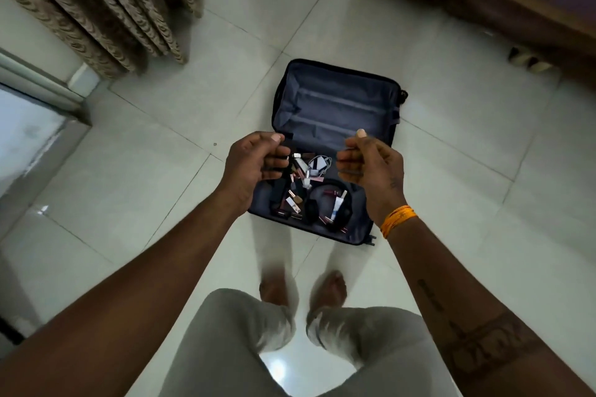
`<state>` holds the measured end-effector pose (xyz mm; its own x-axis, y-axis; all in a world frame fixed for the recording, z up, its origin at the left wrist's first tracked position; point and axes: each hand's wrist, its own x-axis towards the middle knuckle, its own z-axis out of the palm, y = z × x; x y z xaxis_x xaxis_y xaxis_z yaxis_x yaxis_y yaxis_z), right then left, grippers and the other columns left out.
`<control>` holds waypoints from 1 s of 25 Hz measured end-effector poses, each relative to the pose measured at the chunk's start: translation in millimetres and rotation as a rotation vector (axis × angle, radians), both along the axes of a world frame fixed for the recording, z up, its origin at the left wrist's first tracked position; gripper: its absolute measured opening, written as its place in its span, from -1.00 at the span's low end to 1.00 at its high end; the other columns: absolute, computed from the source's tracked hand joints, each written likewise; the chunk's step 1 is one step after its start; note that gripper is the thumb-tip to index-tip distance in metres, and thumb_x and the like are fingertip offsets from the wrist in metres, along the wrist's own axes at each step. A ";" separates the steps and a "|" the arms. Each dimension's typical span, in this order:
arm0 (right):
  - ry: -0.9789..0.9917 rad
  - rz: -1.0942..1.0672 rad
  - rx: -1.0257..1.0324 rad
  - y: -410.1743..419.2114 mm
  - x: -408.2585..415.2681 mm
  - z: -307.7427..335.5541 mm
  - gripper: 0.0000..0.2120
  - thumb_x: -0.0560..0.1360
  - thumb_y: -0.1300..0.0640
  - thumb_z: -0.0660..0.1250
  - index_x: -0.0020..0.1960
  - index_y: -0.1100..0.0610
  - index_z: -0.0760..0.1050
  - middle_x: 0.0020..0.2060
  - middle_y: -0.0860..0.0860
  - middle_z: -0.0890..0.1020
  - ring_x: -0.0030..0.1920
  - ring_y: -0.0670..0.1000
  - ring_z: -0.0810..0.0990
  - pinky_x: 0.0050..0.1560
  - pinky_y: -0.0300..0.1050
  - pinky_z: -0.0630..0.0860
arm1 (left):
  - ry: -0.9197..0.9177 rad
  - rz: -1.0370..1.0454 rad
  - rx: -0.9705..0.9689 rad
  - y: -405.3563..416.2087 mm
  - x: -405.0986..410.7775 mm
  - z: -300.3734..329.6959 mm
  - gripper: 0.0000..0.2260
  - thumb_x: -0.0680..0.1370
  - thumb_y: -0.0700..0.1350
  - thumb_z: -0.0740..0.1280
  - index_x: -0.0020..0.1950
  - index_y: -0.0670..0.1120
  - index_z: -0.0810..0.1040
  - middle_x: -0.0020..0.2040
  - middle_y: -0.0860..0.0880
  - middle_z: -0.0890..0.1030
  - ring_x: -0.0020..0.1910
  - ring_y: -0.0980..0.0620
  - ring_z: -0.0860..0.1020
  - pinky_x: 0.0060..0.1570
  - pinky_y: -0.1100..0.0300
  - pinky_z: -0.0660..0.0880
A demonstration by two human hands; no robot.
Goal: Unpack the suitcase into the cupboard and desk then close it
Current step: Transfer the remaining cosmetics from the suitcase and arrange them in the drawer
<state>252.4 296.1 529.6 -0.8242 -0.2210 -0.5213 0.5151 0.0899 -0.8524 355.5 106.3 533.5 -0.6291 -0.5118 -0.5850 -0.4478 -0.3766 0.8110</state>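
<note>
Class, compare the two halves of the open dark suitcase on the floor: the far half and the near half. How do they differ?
The far half of the open dark fabric suitcase shows only bare grey lining; the near half holds black over-ear headphones, a white cable and small cosmetic tubes. The far half is in full view; the near half is partly hidden by the person's hands. Both lie flat on the pale tiled floor, sharing the same lining.

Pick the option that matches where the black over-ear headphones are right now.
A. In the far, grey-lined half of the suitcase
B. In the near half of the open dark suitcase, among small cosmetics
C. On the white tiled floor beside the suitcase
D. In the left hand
B: the black over-ear headphones lie in the near half of the open dark suitcase, among small tubes and bottles, while the far grey-lined half shows nothing inside.
</note>
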 end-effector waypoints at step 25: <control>0.352 0.457 0.928 -94.2 -21.2 -580.1 -0.59 0.40 -0.15 0.46 -0.33 0.13 0.39 -0.40 0.04 0.46 -0.33 0.19 0.47 -0.33 -0.12 0.23 | -0.305 -0.289 -0.917 23.6 -28.5 -583.9 -0.73 0.59 -0.20 0.36 0.28 -0.11 0.62 0.08 -0.17 0.69 0.05 -0.20 0.64 -0.02 0.01 0.53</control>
